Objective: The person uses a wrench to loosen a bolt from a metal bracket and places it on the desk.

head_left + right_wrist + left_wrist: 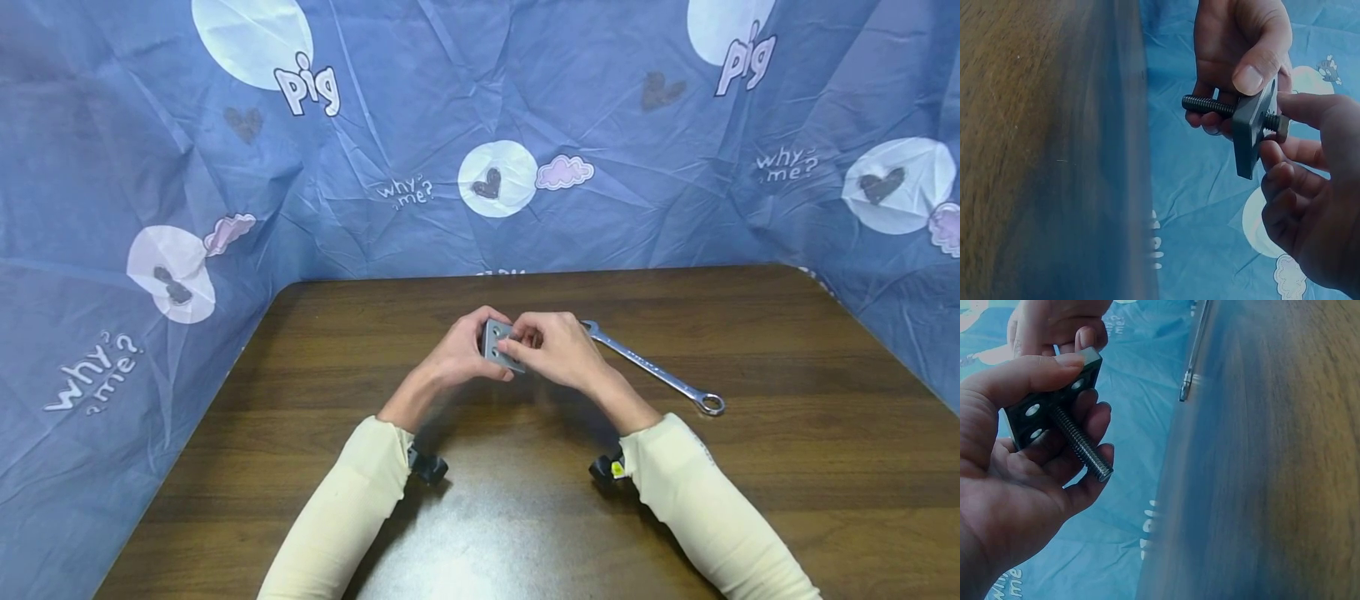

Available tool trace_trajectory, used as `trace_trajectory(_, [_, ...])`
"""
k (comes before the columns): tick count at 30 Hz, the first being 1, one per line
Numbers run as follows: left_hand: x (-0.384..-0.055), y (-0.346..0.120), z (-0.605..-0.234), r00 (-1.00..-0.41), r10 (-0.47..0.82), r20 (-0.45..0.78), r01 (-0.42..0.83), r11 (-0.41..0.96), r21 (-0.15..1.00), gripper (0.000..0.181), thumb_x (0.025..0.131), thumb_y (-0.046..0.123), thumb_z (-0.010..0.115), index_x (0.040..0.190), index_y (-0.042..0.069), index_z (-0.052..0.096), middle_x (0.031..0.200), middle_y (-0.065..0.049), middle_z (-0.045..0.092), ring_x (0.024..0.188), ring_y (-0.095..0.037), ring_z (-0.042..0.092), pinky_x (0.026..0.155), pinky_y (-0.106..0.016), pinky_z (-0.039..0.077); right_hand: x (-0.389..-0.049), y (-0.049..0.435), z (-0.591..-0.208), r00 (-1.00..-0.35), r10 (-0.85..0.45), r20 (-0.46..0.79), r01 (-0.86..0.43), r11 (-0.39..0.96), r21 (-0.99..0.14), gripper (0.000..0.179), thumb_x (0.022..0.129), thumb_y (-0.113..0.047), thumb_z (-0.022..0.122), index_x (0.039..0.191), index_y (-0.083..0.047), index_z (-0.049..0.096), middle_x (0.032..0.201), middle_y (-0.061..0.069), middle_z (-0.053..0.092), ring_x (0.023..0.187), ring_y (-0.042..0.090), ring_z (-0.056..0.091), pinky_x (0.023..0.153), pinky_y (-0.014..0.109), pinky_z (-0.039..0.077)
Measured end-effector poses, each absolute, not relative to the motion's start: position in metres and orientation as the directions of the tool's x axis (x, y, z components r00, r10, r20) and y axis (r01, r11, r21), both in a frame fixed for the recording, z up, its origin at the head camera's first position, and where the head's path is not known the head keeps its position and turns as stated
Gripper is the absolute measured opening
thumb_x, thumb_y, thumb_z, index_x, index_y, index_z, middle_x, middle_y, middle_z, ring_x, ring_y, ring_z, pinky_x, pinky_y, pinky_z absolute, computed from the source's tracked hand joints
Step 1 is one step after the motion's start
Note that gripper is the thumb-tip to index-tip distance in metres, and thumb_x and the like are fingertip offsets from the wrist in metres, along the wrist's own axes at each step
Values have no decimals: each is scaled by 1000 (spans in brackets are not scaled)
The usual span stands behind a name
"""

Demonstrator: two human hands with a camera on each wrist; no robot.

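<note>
**Bolt (1082,445) through a metal plate (1246,134)**

Above the worktop (337,358), the left hand (461,354) grips the plate; at the plate's 3 o'clock, the right hand (558,346) pinches the bolt's head. A wrench (648,364) lies towards 3 o'clock.

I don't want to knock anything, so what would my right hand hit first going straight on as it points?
Your right hand would probably meet the flat grey metal plate first, just past the dark metal bolt head it pinches; the gap is hard to judge.
</note>
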State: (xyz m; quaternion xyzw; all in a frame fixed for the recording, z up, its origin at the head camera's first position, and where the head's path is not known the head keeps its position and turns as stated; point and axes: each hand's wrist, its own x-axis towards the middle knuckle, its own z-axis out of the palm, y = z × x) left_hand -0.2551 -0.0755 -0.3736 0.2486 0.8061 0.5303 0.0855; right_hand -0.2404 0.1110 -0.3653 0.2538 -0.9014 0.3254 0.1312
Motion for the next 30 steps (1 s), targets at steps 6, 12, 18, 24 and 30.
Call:
trace_trajectory(6, [-255,-75,-372,-861,493,124,311,319,895,65,61,-1,82,119,3,52,101,-15,64,82,-15,60,71,-25,51,-240,113,-365,-820,-392,417,-571,622,-536,16,83,-30,73,88,-15,70,71,-2,65,61,6,55,57,22,43])
trace_trajectory(12, [-254,-75,-372,-859,496,129,318,318,893,65,61,0,82,119,3,52,99,-15,64,80,-14,60,70,-24,51,-240,114,-364,-797,-415,439,-603,590,-537,18,80,-23,74,96,-14,72,76,0,66,61,5,54,56,21,42])
trace_trajectory(18, [-255,-75,-372,-860,491,137,324,319,890,65,61,0,83,118,3,53,97,-14,65,78,-13,59,69,-24,50,-239,115,-363,-783,-441,438,-621,576,-531,22,78,-17,73,100,-16,73,83,3,66,62,7,53,56,22,41])
trace_trajectory(24, [-254,-75,-371,-862,491,129,325,338,883,67,61,1,83,121,3,52,101,-16,65,80,-14,60,70,-24,50,-239,116,-362,-770,-461,441,-638,558,-531,27,75,-8,68,99,-17,75,91,-2,67,61,5,51,55,21,41])
trace_trajectory(30, [-253,-75,-371,-858,498,125,320,329,889,66,61,0,83,119,3,52,105,-17,66,81,-13,60,70,-24,50,-239,117,-362,-765,-468,442,-644,552,-529,33,73,-6,66,103,-17,73,93,-3,65,61,7,51,56,21,41])
